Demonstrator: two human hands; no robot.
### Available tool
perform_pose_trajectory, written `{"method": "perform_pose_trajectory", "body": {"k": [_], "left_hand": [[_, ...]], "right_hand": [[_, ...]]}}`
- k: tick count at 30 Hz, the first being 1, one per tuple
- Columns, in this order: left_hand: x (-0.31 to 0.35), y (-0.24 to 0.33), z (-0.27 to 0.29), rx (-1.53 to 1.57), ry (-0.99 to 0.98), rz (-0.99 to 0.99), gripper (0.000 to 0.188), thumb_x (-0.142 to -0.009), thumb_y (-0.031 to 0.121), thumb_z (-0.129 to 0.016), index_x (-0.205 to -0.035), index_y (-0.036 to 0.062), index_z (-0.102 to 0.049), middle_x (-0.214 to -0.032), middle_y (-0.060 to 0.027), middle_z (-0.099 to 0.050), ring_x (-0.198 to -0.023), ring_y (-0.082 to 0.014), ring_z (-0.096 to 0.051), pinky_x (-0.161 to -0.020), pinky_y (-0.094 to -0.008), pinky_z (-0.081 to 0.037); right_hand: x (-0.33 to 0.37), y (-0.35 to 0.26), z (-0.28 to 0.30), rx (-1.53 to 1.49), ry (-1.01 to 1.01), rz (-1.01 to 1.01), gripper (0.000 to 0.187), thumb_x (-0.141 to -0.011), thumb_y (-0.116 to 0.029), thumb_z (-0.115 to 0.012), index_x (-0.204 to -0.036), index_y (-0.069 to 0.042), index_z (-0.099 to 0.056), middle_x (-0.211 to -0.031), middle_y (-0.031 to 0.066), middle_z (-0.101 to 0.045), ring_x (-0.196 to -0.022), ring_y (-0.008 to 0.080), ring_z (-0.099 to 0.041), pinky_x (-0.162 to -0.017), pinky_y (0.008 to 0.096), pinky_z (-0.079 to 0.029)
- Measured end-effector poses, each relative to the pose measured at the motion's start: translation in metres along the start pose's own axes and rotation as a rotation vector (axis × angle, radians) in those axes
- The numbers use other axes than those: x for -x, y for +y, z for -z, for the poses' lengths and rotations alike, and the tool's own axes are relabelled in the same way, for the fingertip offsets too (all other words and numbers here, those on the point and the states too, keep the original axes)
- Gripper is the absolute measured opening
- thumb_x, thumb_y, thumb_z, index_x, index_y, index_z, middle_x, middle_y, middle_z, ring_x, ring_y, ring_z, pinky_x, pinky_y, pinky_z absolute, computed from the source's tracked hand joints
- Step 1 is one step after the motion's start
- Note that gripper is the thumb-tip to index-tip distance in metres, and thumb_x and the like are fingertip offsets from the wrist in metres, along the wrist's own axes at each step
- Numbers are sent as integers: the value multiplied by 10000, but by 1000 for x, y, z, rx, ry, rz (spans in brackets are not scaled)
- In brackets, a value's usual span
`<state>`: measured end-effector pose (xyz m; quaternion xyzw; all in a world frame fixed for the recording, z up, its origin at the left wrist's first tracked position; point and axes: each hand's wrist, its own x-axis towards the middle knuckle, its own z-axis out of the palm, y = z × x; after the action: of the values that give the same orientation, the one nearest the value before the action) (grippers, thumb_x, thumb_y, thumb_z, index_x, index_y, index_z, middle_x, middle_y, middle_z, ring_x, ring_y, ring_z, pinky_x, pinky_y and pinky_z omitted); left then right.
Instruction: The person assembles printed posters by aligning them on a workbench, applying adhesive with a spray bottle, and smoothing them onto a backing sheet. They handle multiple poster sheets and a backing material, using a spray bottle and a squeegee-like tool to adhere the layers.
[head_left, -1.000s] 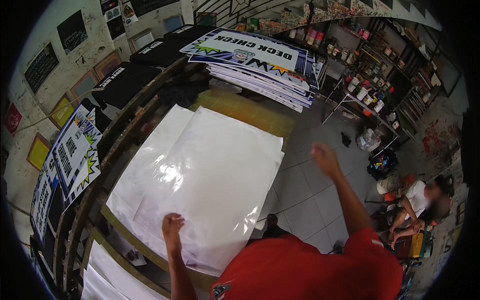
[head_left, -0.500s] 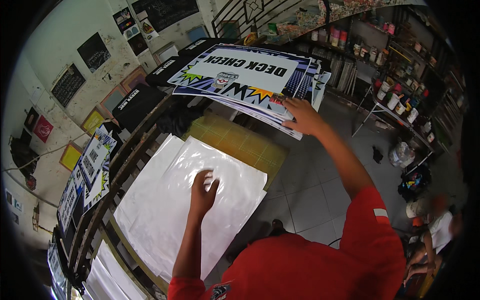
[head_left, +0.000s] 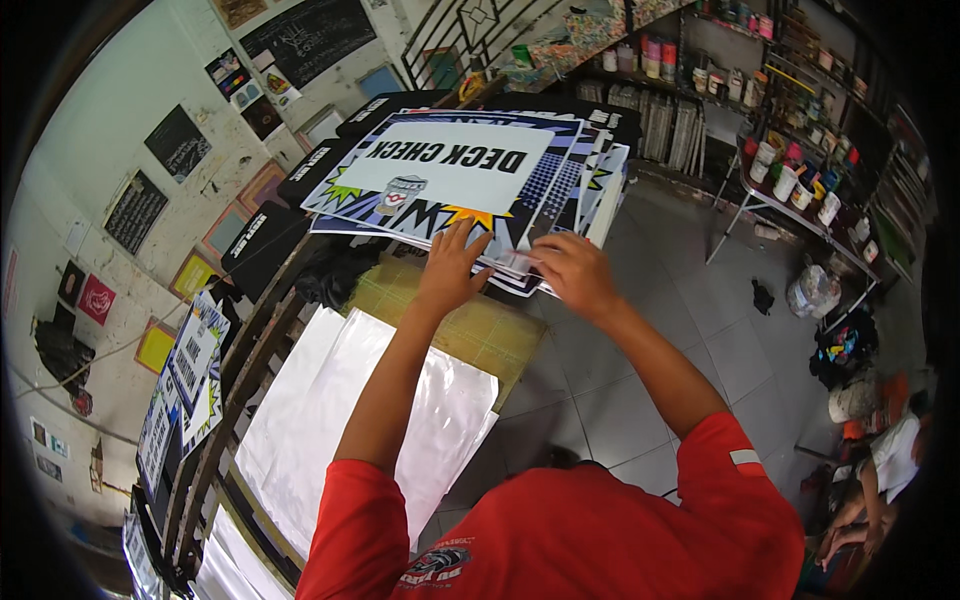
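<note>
A stack of printed sign boards (head_left: 455,160), white-panelled with a blue, yellow and orange comic-style border, lies at the far side of the work surface. My left hand (head_left: 455,268) rests with fingers spread on the near edge of the top board. At the near right corner of the stack, my right hand (head_left: 575,275) has its fingers bent and closed on a board's corner; its fingertips are slightly blurred. Nearer to me, glossy clear plastic sheets (head_left: 365,400) lie partly under my left forearm, on a yellowish gridded mat (head_left: 430,305).
A dark slatted rack (head_left: 240,370) runs along the left, with more printed boards (head_left: 190,370) beyond it. Black cloth (head_left: 335,272) lies beside the mat. A folding table (head_left: 795,205) with paint pots stands at right. Another person (head_left: 880,480) sits at lower right.
My left hand has moved from over the plastic sheets onto the near edge of the top board. My right hand has shifted slightly inward and bent its fingers at the stack's corner.
</note>
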<state>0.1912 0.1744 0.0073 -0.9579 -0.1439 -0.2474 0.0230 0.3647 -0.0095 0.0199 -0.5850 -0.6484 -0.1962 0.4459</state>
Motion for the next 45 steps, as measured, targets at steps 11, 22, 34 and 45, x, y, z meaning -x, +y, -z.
{"method": "perform_pose_trajectory", "body": {"k": [11,22,34,45], "left_hand": [[-21,-6,7,67,-125,-153,573,-796,258,-759,-1333,176,-577,-1312,-165,-556,-1245,-360,-502,-1085,-474,-364],[-31,-10,31,88,-159,-174,524,-827,162,-702,-1337,148,-583,-1315,-176,-576,-1215,-373,-541,-1041,-455,-427],[-59,-32,148,175,497,258,254,-969,57,-514,-1199,37,-618,-948,-196,-689,-838,-288,-680,-759,-341,-507],[30,-42,211,125,777,379,343,-1046,288,-480,-1170,-8,-603,-748,-63,-579,-683,-111,-455,-640,-282,-397]], "right_hand": [[108,65,48,-473,510,-822,168,-938,-133,-668,-984,27,-690,-845,-15,-618,-760,48,-548,-664,210,-443],[96,48,38,-577,452,-837,167,-941,-119,-659,-1013,28,-695,-820,-27,-615,-739,33,-525,-631,196,-412],[-13,50,21,89,173,-10,262,-844,-64,-682,-1105,-46,-699,-1006,121,-691,-879,295,-642,-761,395,-517],[-23,62,-7,-368,-79,-527,439,-890,-337,-682,-1183,-11,-662,-1166,192,-673,-1091,310,-640,-952,374,-472]]}}
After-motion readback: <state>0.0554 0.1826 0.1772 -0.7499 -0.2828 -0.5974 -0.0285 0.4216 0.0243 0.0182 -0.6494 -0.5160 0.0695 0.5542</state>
